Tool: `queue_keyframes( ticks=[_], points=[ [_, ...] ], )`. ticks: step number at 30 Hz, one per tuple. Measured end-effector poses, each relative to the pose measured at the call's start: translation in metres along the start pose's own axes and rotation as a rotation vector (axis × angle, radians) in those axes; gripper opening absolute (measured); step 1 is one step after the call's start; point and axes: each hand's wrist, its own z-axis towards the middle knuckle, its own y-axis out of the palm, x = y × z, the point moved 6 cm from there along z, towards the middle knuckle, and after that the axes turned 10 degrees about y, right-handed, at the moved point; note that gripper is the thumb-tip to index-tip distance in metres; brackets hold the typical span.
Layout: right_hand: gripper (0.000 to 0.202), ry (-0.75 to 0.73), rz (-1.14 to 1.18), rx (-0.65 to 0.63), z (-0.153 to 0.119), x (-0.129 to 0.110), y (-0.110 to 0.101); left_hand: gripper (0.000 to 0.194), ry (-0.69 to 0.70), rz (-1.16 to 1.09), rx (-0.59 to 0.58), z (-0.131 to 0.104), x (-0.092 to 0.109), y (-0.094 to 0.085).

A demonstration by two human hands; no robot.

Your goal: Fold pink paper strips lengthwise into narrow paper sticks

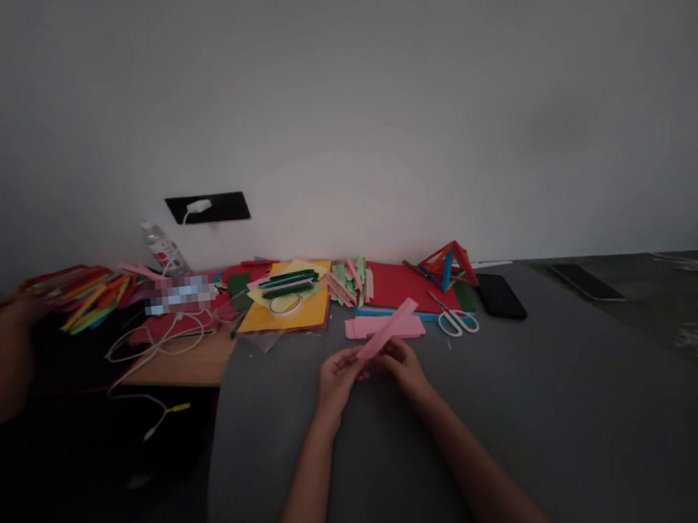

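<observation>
A pink paper strip [387, 329] slants up and to the right above the grey table. My left hand [340, 381] pinches its lower left end between thumb and fingers. From the right, my right hand [403, 366] has its fingers closed at the strip's lower edge. Just beyond the hands lies a stack of pink paper pieces [387, 326], partly covered by the raised strip. White-handled scissors [457, 322] rest right of that stack, their blades pointing away from me.
Behind are yellow paper sheets [255, 319] with a tape roll [284, 305], green and pink strips [351, 281], red paper [395, 286] and a folded-strip frame [449, 266]. A black phone [501, 295] lies right. At far left, another person's hand [15, 317] is near coloured strips [87, 291].
</observation>
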Motion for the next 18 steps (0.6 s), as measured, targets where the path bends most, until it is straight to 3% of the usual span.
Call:
queue_keyframes(
  ticks=[5, 7, 10, 18],
  points=[
    [0.040, 0.076, 0.154, -0.083, -0.001, -0.007, 0.000, 0.030, -0.004, -0.006, -0.037, 0.003, -0.003, -0.005],
    [0.045, 0.101, 0.119, -0.129, -0.001, -0.007, 0.002, 0.028, -0.001, -0.003, -0.047, 0.003, -0.004, -0.005],
    [0.037, 0.116, 0.001, -0.182, -0.001, -0.002, 0.007, 0.031, 0.009, 0.010, 0.002, 0.002, -0.003, -0.005],
    [0.026, -0.027, -0.050, -0.071, -0.004, -0.005, 0.010, 0.034, 0.029, 0.027, 0.045, 0.002, -0.003, -0.005]
  ],
)
